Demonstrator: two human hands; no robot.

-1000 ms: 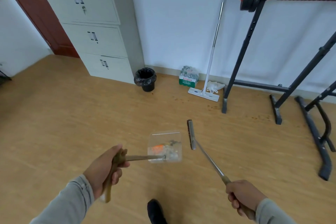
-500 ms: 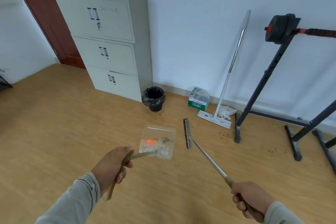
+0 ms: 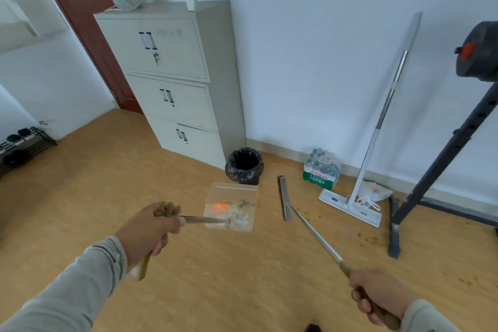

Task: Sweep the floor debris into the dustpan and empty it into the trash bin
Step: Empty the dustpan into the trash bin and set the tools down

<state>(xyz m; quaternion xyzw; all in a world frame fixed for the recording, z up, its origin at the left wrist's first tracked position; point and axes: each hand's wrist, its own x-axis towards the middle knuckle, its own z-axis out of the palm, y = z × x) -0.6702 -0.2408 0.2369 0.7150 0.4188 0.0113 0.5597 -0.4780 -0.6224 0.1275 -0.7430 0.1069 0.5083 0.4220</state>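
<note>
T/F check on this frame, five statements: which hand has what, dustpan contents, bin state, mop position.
1. The left hand grips the handle of the clear plastic dustpan. True.
2. The dustpan is empty. False: it holds an orange comb-like piece and pale scraps.
3. The right hand holds the long-handled brush with the metal shaft. True.
4. The small black-bagged trash bin lies tipped on its side. False: it stands upright beside the grey metal cabinet.
5. The white flat mop lies flat on the wooden floor. False: its handle leans up against the wall.
</note>
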